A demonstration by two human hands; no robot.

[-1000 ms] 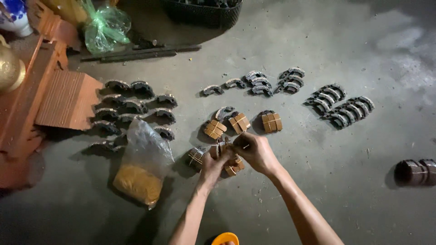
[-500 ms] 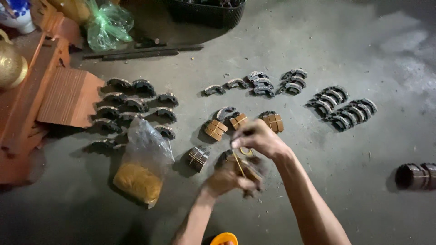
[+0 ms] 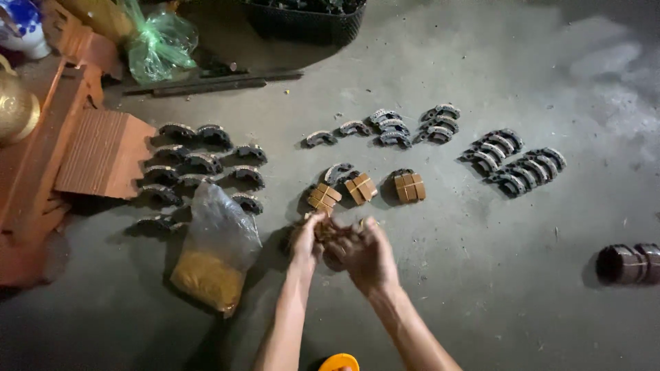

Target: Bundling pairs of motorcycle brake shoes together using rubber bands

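We work low over a grey concrete floor [image 3: 481, 288], dimly lit, with reddish wooden furniture [image 3: 62, 158] at the left. A clear plastic bag [image 3: 216, 254] with yellow-brown powder in its bottom lies just left of our arms; a knotted green bag [image 3: 158, 45] sits at the top left. Our left hand [image 3: 307, 242] and right hand [image 3: 364, 254] meet over a small brown banded block [image 3: 326, 230], fingers pinching it from both sides. Similar blocks [image 3: 364, 187] lie just beyond, amid rows of dark curved metal pieces [image 3: 515, 161].
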